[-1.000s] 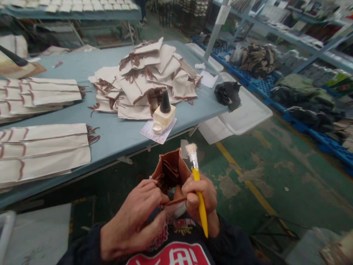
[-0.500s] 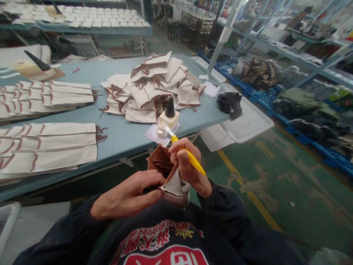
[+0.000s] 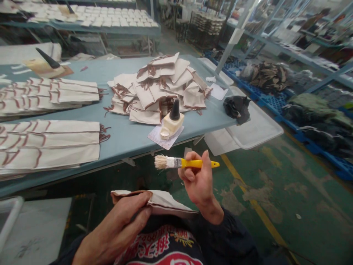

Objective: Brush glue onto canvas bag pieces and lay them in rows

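I take the bottle (image 3: 175, 124) as my reference point: a cream vessel with a black cone on top, its near spout crusted with a pale coat. It stands upright on a card (image 3: 156, 139) at the near edge of the table (image 3: 121, 141).

On my head feed, the right hand (image 3: 200, 184) is nearer to the wearer than the bottle and beyond the table edge. It is closed on the brush (image 3: 176, 162), with the yellow handle gripped between the thumb and bent fingers. I find the brush roughly level and apart from the bottle, bristles pointing left, with a white coating where the bristles meet the metal band.

The left hand (image 3: 118, 226) is nearer still to the wearer, to the left of the bottle. I record it closed on the pouch (image 3: 169, 201), fingertips over the upper edge. The pouch is off-white with a brown lining showing at its left end; it lies between the bottle and the wearer's dark top. I cannot tell whether its right end touches the right wrist.

Directly behind the bottle I note a loose heap (image 3: 154, 86) of similar off-white pieces with brown trim. Left of the bottle, two rows of overlapping pieces, an upper row (image 3: 75, 90) and a lower row (image 3: 68, 141), lie with brown ties at their right ends. Right of the bottle are a crumpled black cloth (image 3: 236, 108) and, past the table edge, a white tray (image 3: 263, 127).
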Demonstrator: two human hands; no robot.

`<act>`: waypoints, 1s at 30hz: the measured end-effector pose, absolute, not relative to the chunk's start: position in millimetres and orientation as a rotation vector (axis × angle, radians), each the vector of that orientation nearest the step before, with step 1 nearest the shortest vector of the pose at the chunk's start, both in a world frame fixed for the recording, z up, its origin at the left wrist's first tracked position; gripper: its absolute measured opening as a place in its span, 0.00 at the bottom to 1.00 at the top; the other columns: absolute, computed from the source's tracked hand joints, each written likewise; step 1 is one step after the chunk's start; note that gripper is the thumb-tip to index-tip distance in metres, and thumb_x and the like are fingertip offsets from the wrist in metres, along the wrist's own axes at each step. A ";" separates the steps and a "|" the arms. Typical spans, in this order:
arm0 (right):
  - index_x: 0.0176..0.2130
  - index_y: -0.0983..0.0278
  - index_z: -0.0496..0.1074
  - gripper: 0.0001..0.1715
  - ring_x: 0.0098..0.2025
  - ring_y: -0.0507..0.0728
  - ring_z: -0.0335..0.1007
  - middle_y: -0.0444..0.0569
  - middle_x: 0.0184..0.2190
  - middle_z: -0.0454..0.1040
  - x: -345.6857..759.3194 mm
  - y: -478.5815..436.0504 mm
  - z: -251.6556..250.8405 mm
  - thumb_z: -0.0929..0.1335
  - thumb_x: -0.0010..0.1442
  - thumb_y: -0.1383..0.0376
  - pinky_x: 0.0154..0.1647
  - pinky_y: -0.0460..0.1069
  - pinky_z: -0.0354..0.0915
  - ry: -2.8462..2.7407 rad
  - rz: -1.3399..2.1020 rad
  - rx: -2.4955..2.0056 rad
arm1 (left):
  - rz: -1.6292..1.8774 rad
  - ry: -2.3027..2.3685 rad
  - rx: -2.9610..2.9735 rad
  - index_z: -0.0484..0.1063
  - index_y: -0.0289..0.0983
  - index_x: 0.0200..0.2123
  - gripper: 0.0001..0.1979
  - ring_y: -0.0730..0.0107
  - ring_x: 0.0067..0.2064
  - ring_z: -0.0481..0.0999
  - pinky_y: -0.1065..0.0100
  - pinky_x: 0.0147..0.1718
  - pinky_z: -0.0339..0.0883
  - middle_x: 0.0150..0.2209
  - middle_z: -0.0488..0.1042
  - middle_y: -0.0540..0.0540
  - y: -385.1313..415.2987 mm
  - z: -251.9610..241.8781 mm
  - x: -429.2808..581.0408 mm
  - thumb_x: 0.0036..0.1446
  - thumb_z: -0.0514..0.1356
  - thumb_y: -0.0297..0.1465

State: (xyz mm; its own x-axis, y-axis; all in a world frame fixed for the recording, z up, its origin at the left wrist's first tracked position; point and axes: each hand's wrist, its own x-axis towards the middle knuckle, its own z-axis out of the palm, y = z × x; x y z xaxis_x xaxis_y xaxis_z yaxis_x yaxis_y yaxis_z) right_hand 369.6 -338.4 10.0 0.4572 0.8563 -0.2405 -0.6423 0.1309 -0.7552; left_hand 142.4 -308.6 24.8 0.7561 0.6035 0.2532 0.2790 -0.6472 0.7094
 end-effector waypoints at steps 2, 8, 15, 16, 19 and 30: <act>0.30 0.60 0.70 0.36 0.16 0.46 0.37 0.30 0.12 0.48 369.4 -340.4 11.8 0.70 0.57 0.31 0.19 0.43 0.47 -0.269 1.132 -0.941 | 0.583 0.700 2.212 0.78 0.43 0.48 0.10 0.63 0.38 0.86 0.73 0.37 0.81 0.42 0.86 0.47 -308.0 19.8 142.3 0.70 0.56 0.32; 0.32 0.59 0.68 0.31 0.16 0.47 0.43 0.32 0.13 0.52 364.6 -347.4 12.4 0.70 0.62 0.35 0.18 0.43 0.46 -0.294 0.975 -1.109 | 0.447 0.784 1.974 0.80 0.40 0.43 0.12 0.64 0.38 0.84 0.73 0.39 0.78 0.38 0.85 0.47 -298.1 17.8 148.0 0.71 0.56 0.34; 0.33 0.59 0.68 0.31 0.17 0.47 0.44 0.32 0.14 0.52 353.3 -343.0 10.0 0.68 0.64 0.36 0.19 0.43 0.48 -0.331 0.941 -1.159 | 0.365 0.708 1.813 0.82 0.38 0.44 0.14 0.63 0.37 0.82 0.70 0.39 0.79 0.39 0.85 0.45 -268.4 26.2 153.4 0.72 0.55 0.33; 0.32 0.59 0.68 0.31 0.17 0.47 0.43 0.32 0.14 0.52 350.5 -340.4 10.3 0.68 0.64 0.36 0.19 0.42 0.47 -0.316 0.946 -1.154 | 0.363 0.715 1.827 0.82 0.38 0.43 0.14 0.64 0.37 0.82 0.70 0.38 0.78 0.38 0.84 0.46 -263.2 27.3 152.1 0.72 0.55 0.32; 0.32 0.59 0.67 0.31 0.17 0.46 0.40 0.31 0.14 0.50 340.6 -328.6 13.0 0.71 0.62 0.36 0.19 0.42 0.46 -0.227 1.008 -1.100 | 0.385 0.695 1.862 0.81 0.39 0.41 0.12 0.65 0.35 0.82 0.72 0.36 0.77 0.35 0.84 0.47 -246.3 30.8 145.3 0.70 0.56 0.31; 0.30 0.59 0.64 0.29 0.18 0.46 0.26 0.25 0.13 0.40 291.4 -271.1 18.3 0.82 0.52 0.51 0.16 0.41 0.41 0.167 1.290 -0.765 | 0.540 0.584 1.886 0.78 0.41 0.37 0.11 0.70 0.30 0.81 0.77 0.31 0.75 0.32 0.83 0.51 -185.0 25.0 88.6 0.70 0.55 0.31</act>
